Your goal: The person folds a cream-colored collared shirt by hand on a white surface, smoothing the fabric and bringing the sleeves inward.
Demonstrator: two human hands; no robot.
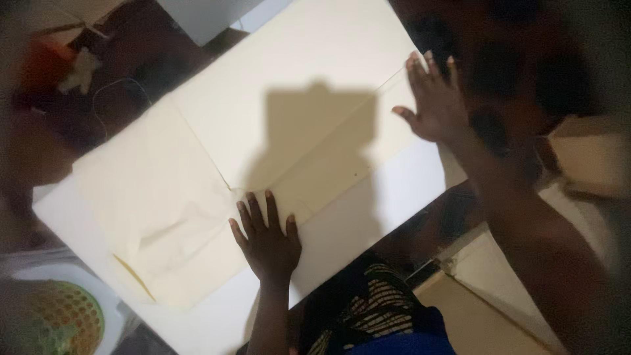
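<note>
A large cream sheet of cloth or paper (309, 79) lies spread over a white table (401, 190), with a fold line running diagonally across it. My left hand (268, 238) rests flat, fingers apart, on the sheet's near edge beside a crumpled part (177, 223). My right hand (435, 102) presses flat on the sheet's right end, fingers spread. Neither hand holds anything. A shadow of my head falls across the middle of the sheet.
A green and yellow perforated basket (56, 319) sits at the lower left. Dark, blurred items with an orange shape (46, 66) and a thin cord (115, 92) lie at the upper left. A pale box (591, 154) stands at right. Patterned clothing (374, 309) is below.
</note>
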